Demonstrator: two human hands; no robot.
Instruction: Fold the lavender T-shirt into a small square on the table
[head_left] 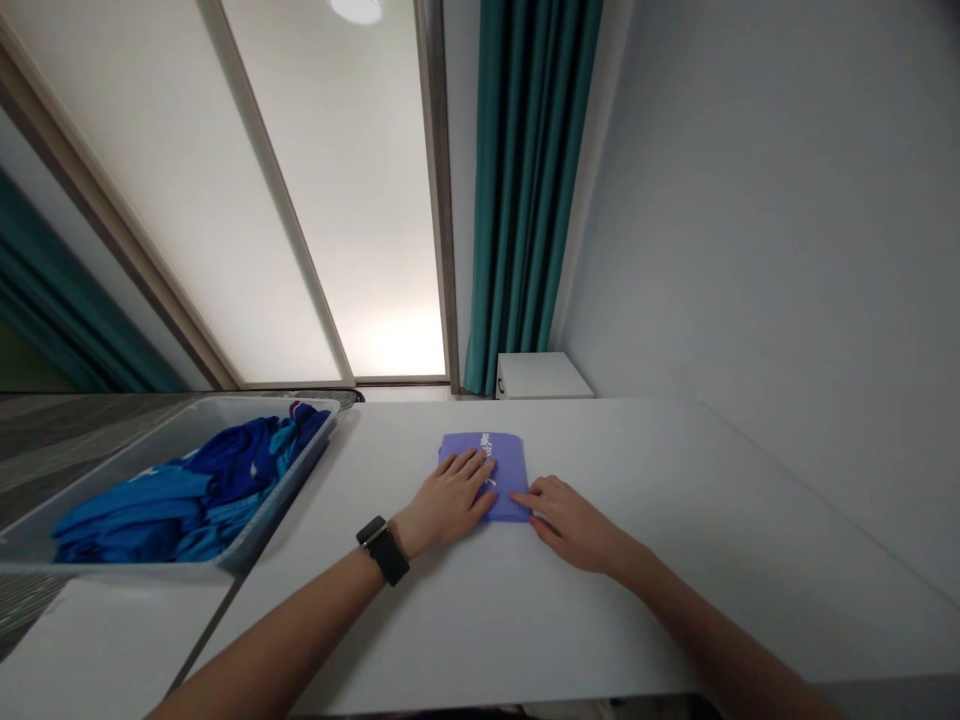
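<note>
A folded purple cloth with white lettering lies flat on the white table, a compact rectangle with slightly rounded corners. My left hand rests palm down over its left and middle part, fingers stretched out, hiding some of the lettering. A dark watch is on that wrist. At the cloth's lower right edge, my right hand touches it with an outstretched index finger. The right thumb sits apart from that finger, nearer to me, and the other fingers are partly bent.
To the left stands a pale plastic bin with blue garments heaped in it. The white table meets a grey wall on the right. Beyond the far edge are a small white cabinet, a teal curtain and frosted sliding panels.
</note>
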